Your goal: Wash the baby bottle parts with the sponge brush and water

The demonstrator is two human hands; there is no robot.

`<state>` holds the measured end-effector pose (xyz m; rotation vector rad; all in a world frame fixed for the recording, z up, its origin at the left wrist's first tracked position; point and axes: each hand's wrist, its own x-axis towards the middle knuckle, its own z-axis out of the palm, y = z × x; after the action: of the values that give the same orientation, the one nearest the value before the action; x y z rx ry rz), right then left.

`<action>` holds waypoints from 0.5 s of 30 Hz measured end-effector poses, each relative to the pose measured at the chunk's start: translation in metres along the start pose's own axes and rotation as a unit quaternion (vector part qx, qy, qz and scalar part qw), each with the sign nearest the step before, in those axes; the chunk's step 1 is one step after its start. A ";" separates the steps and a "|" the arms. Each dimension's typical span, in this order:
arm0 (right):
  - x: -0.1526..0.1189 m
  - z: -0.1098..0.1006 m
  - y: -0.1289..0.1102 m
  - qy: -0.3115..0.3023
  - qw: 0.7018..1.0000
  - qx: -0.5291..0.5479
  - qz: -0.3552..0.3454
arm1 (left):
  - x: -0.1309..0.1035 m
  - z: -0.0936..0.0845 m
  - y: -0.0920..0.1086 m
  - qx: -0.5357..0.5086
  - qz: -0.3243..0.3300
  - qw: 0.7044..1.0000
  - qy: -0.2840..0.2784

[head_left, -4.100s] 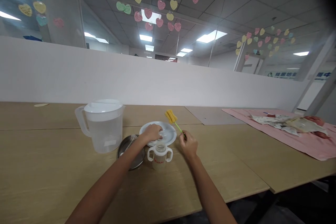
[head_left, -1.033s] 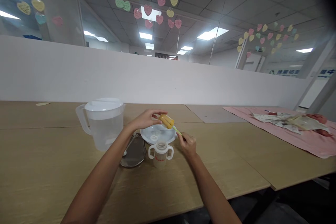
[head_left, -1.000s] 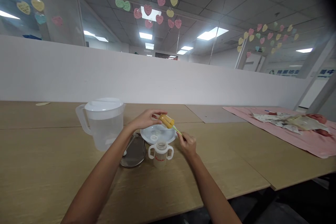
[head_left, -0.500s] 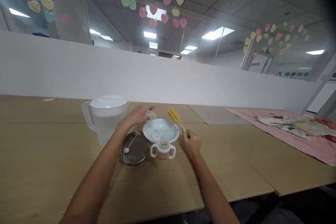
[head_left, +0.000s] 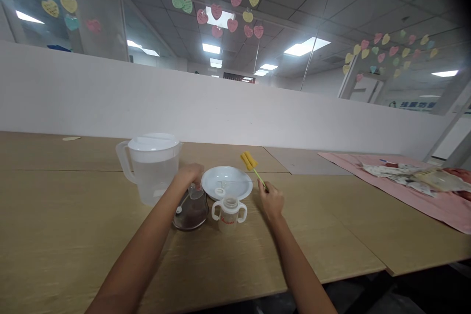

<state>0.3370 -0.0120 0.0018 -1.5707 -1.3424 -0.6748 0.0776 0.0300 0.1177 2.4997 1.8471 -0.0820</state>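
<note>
— Why is your left hand (head_left: 189, 174) over the metal tray (head_left: 192, 213)?
— Your left grip is closed on the clear cup (head_left: 196, 193), held low, perhaps to steady it.
— And your right hand (head_left: 272, 201)?
— It clamps the sponge brush (head_left: 249, 161) by its handle, likely keeping the head off the tabletop (head_left: 331, 235). Your two-handled bottle (head_left: 228, 219) stands upright beside the white bowl (head_left: 238, 182), within reach.

Bowl (head_left: 241, 188) white; sponge brush head (head_left: 249, 161) yellow, stem green; cloth (head_left: 382, 184) plain pink; bottle lettering (head_left: 227, 221) red
</note>
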 end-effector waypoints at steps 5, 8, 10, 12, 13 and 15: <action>-0.001 0.002 0.001 0.001 1.000 0.007 -0.008 | 0.006 0.008 0.004 -0.003 0.029 1.000 -0.011; -0.001 0.002 0.001 0.002 1.000 0.006 -0.004 | 0.009 0.011 0.004 -0.007 0.043 0.999 -0.014; -0.001 0.002 0.000 0.001 1.000 0.005 -0.004 | 0.010 0.011 0.002 -0.007 0.047 0.999 -0.021; -0.001 0.002 0.000 -0.001 1.000 0.005 -0.001 | 0.008 0.010 -0.001 -0.011 0.045 0.998 -0.032; -0.001 0.002 0.000 -0.002 1.000 0.006 0.003 | 0.007 0.009 -0.003 -0.021 0.045 0.998 -0.028; -0.001 0.002 -0.001 -0.007 1.000 0.009 0.010 | 0.005 0.007 -0.003 -0.066 0.061 0.996 0.009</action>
<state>0.3358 -0.0104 0.0003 -1.5741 -1.3371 -0.6388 0.0759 0.0351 0.1105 2.5213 1.6423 0.0642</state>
